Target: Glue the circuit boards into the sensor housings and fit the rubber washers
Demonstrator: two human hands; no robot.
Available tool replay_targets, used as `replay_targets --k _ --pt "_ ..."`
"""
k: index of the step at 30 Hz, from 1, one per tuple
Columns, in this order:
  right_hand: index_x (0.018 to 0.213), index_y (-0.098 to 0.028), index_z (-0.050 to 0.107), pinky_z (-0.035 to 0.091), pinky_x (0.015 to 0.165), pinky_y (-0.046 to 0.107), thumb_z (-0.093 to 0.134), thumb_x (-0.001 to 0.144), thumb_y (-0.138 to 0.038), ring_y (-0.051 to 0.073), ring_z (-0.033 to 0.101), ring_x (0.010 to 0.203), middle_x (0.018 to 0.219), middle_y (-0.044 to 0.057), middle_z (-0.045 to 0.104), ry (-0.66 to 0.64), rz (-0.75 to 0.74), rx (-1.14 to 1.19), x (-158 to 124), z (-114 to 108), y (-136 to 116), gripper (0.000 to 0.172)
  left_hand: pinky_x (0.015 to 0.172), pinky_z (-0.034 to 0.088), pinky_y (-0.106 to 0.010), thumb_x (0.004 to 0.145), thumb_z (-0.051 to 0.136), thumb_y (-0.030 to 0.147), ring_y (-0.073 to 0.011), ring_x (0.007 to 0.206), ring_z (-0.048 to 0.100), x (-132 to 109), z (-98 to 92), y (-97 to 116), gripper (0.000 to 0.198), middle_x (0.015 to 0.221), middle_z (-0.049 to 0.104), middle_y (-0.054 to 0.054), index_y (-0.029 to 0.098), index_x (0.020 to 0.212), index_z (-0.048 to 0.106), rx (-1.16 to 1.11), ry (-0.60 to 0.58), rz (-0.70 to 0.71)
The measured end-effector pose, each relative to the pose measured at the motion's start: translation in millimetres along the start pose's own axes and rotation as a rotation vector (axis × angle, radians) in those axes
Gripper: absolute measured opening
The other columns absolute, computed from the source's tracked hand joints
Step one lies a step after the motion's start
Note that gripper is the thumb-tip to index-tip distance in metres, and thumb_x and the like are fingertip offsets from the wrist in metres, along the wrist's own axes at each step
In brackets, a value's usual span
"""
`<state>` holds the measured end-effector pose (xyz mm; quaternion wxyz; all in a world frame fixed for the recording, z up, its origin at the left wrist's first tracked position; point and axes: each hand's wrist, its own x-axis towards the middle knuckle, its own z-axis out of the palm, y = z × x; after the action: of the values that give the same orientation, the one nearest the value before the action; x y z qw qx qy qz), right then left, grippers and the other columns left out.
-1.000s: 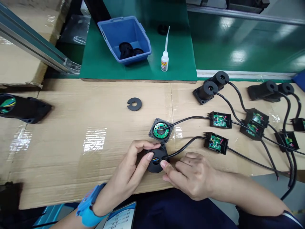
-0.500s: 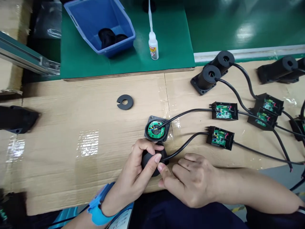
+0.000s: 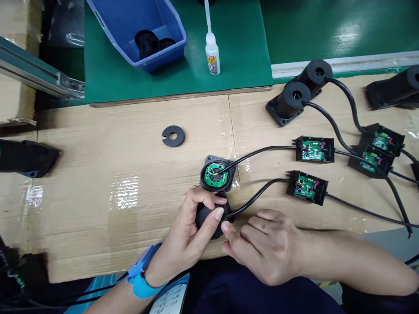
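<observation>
My left hand point(image 3: 193, 226) is closed around a black round housing point(image 3: 204, 213), thumb and forefinger meeting on its top where a black cable point(image 3: 252, 203) comes out. Low on the right side of that housing, the thumb of my right hand point(image 3: 262, 244) presses at the edge, its other fingers curled; its exact grip is partly hidden. Just beyond lies an open black housing point(image 3: 209, 181) with a round green circuit board point(image 3: 222, 176) and coloured wires inside. A flat black slotted ring point(image 3: 179, 138) rests on the cardboard further away.
Two black boxes with circuit boards point(image 3: 322, 155) point(image 3: 299, 187) lie right on their cables. Behind them stand black cylindrical housings point(image 3: 293, 98). A blue bin point(image 3: 157, 63) and a white dropper bottle point(image 3: 213, 59) sit on the green board point(image 3: 235, 83). Another black housing point(image 3: 26, 159) is at left.
The view has shifted slightly, so the bench things appear a little further right. Both hands keep nearly the same hold at the black housing.
</observation>
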<state>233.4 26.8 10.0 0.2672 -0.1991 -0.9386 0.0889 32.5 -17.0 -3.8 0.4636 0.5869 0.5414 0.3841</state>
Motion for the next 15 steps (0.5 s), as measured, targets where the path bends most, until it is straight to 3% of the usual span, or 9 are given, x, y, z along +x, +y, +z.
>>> replay_targets --k 5,15 --pt "0.093 -0.011 0.068 0.039 0.051 0.031 0.056 0.102 -0.021 0.012 0.053 0.050 0.059 -0.004 0.058 -0.019 0.023 0.022 2.4 0.2 -0.2 0.018 0.093 0.046 -0.029 0.102 0.053 0.018 -0.0136 0.105 0.061 -0.9 -0.3 0.0 0.013 0.108 0.060 -0.001 0.027 0.107 0.045 -0.007 -0.007 -0.018" --pt "0.091 -0.008 0.071 0.034 0.049 0.030 0.063 0.097 -0.022 0.011 0.048 0.048 0.055 -0.005 0.054 0.048 -0.129 0.026 0.5 6.7 -2.7 0.018 0.093 0.042 -0.036 0.103 0.052 0.019 -0.0164 0.103 0.060 -0.1 -0.7 0.6 0.011 0.107 0.061 -0.001 0.027 0.106 0.045 -0.019 -0.003 -0.009"
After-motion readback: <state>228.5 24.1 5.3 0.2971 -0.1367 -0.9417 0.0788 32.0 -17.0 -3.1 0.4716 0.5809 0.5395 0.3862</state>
